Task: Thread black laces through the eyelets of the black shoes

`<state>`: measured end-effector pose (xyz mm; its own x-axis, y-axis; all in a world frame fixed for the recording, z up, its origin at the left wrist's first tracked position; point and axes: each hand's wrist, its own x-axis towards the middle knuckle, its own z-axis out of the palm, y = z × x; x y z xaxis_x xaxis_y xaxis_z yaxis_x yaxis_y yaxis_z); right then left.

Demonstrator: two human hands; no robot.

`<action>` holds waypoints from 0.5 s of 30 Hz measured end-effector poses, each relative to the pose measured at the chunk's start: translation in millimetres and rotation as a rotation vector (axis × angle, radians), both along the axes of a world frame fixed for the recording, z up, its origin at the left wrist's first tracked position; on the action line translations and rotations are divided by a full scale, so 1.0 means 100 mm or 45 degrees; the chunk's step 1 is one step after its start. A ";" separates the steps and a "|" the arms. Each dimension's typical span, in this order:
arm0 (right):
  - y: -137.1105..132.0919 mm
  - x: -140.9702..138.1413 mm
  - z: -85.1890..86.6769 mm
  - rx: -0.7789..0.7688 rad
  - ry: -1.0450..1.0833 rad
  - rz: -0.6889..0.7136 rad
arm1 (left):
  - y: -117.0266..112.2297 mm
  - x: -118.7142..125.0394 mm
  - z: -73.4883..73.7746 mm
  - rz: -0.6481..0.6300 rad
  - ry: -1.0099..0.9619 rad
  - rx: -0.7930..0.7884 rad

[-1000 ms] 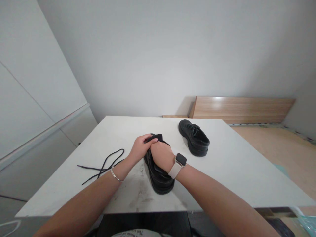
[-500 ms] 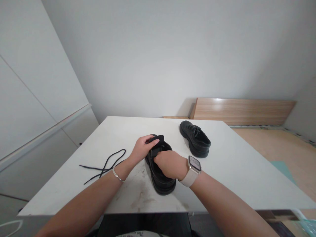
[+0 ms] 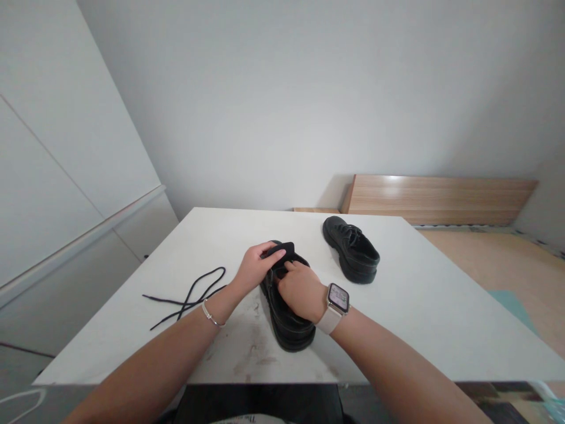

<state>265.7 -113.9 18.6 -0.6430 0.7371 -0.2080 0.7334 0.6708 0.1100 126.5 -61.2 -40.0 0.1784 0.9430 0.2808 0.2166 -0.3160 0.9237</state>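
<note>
A black shoe stands on the white table in front of me, its heel toward me and its lacing removed. My left hand pinches the shoe's tongue between thumb and fingers and holds it up. Inside the shoe's opening is my right hand, fingers bent and pointing toward the toe; the fingertips are hidden, so whatever they hold cannot be made out. Left of the shoe lies a loose black shoelace, crossed over itself.
A second black shoe, laced, stands farther back on the right. Brownish dirt marks lie on the white table beside the near shoe. Beyond the table's right side is a wooden bed frame; a white cabinet is at left.
My right hand has shifted slightly toward the toe inside the shoe, and its wrist has turned and moved left. The left hand still holds the tongue.
</note>
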 end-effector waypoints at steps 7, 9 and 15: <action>0.05 0.02 0.00 -0.090 -0.049 0.089 | 0.00 0.01 0.01 0.003 -0.017 -0.016; 0.07 0.02 0.03 -0.167 -0.099 0.145 | 0.00 0.01 0.01 0.004 -0.021 -0.019; 0.13 -0.02 0.07 -0.319 -0.231 0.256 | -0.02 0.00 0.01 -0.045 -0.019 -0.015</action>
<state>263.6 -100.9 25.4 -0.7059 0.5111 -0.4904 0.5675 0.8224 0.0402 126.0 -62.8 -39.3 0.2074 0.9395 0.2726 0.1919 -0.3123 0.9304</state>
